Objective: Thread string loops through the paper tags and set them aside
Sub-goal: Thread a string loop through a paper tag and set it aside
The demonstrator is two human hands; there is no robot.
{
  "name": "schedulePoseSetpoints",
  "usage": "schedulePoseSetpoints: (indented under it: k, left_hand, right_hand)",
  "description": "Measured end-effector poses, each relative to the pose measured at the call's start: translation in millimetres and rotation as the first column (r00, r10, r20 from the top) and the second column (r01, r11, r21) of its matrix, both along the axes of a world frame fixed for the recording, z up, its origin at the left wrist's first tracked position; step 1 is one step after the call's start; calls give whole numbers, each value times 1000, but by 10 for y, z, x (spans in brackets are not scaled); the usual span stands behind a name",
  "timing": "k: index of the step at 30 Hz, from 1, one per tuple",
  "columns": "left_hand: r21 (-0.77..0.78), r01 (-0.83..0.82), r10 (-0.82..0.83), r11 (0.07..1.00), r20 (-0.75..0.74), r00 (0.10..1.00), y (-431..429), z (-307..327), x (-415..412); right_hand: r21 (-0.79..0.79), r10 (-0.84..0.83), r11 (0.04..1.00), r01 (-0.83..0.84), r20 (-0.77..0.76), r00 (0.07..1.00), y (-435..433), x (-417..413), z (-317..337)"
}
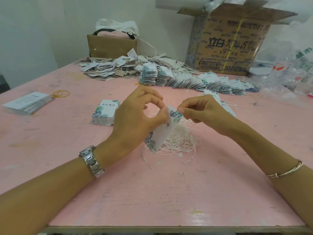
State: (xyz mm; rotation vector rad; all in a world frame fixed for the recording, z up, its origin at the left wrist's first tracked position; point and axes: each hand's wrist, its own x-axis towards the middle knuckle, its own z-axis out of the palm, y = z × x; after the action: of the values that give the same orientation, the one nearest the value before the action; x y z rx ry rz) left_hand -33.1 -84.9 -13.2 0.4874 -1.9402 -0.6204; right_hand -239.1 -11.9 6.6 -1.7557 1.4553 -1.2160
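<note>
left hand (135, 114) pinches paper tag (163, 133) at top, mid table above string pile (177, 139); right hand (201, 110) pinches at tag's hole end, string too fine to see. keep tag steady, feed loop straight. tag white, leaf print. finished tags (186, 78) toward far edge.
</note>
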Motion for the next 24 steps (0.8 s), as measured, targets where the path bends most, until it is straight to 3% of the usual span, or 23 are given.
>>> schedulePoseSetpoints:
  k: [5, 13, 24]
  left_hand:
    - [-4, -24, 24, 1000, -9, 1000, -13, 16, 11]
    - [170, 79, -66, 982, -83, 994, -25, -10, 2]
    - [165, 103, -85, 981, -114, 990, -30, 6, -4]
  right_hand:
    - [43, 6, 999, -7, 36, 999, 26, -227, 54]
    - [74, -107, 993, 90, 273, 956, -6, -453, 35]
    - [99, -223, 975, 200, 396, 891, -47, -507, 10]
